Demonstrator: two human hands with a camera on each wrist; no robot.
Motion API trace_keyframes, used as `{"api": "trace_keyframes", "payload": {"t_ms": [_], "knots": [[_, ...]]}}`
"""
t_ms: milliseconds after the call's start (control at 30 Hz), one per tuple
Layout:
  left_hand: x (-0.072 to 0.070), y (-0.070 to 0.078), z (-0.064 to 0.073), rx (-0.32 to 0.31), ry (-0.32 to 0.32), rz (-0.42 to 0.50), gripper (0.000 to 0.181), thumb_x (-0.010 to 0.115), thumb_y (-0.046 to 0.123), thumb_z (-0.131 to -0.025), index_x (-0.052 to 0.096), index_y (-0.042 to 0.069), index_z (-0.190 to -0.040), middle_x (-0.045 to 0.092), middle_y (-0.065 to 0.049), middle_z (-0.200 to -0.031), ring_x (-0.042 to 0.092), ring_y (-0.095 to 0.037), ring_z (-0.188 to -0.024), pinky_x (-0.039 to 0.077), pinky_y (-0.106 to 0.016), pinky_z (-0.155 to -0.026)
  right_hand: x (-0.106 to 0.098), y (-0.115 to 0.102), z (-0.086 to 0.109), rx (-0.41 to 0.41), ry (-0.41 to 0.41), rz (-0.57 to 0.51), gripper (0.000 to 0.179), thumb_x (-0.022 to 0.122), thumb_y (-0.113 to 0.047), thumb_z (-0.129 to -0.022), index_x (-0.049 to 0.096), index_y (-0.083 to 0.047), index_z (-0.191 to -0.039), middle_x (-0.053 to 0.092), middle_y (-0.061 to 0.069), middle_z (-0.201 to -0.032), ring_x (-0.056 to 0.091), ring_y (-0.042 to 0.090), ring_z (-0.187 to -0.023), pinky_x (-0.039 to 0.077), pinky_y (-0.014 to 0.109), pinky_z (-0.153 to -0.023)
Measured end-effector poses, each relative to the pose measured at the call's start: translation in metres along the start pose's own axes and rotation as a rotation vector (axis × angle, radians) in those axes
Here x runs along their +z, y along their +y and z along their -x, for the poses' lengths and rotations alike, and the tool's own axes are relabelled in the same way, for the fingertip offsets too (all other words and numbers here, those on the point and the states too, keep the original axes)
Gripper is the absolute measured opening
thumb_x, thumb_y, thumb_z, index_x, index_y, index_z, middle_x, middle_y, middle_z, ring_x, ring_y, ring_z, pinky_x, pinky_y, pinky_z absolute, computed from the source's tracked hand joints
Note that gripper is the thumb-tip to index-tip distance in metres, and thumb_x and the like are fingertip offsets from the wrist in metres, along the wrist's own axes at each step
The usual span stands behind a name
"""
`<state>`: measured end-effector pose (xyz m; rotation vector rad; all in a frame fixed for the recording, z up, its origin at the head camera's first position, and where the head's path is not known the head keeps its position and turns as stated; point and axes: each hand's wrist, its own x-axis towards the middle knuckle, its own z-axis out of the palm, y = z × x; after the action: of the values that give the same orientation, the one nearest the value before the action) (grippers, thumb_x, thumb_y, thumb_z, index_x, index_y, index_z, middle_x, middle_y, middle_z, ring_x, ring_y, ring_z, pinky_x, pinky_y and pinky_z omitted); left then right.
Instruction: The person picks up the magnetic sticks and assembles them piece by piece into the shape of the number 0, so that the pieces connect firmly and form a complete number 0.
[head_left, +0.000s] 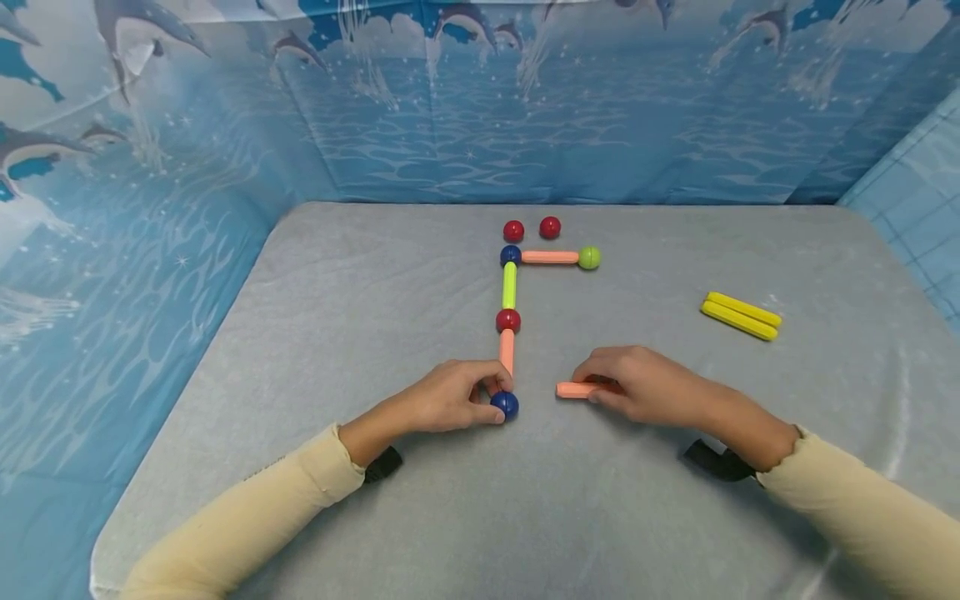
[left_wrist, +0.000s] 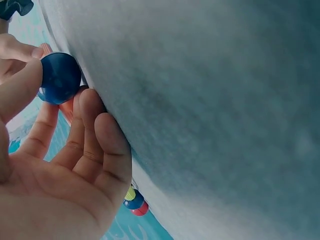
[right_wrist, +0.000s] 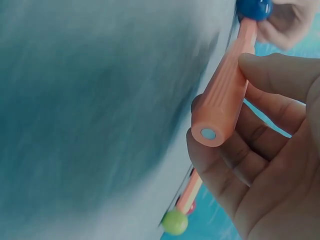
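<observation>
From head height, the bench (head_left: 525, 517) is viewed forward and down; in closer wrist views, the left grip (left_wrist: 65, 175) and right grip (right_wrist: 280, 175) are framed at a steep tilt. A blue ball (head_left: 505, 406) is shared by all three.

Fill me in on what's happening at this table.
The person's left hand pinches the blue ball at the near end of a chain of rods and balls. The right hand holds a salmon rod, clear of that ball. Two red balls sit beyond the chain; two yellow rods lie side by side to the right.
</observation>
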<state>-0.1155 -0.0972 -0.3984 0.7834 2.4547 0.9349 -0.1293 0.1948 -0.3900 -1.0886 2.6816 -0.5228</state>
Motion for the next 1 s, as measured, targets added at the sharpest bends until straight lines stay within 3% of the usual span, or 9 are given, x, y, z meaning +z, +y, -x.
{"api": "trace_keyframes", "payload": {"t_ms": [333,1000], "knots": [[0.0,0.001,0.001,-0.004,-0.005,0.001,0.022,0.076,0.016,-0.088,0.064,0.019,-0.106,0.067,0.001,-0.097,0.057,-0.01,-0.076,0.046,-0.021,-0.066,0.009,-0.013,-0.007,-0.103,-0.013,-0.064,0.022,0.069,-0.015,-0.093,0.071,-0.019,-0.115,0.069,-0.01,-0.104,0.059,0.003,-0.09,0.057,0.032,-0.085],[-0.001,0.0,0.001,0.008,-0.014,0.001,0.021,0.074,0.016,-0.089,0.063,0.018,-0.106,0.067,0.001,-0.097,0.057,-0.011,-0.076,0.045,-0.021,-0.066,0.017,-0.022,-0.014,-0.12,-0.037,-0.118,0.022,0.064,-0.016,-0.096,0.07,-0.017,-0.117,0.069,-0.009,-0.105,0.058,0.003,-0.09,0.056,0.03,-0.084]]}}
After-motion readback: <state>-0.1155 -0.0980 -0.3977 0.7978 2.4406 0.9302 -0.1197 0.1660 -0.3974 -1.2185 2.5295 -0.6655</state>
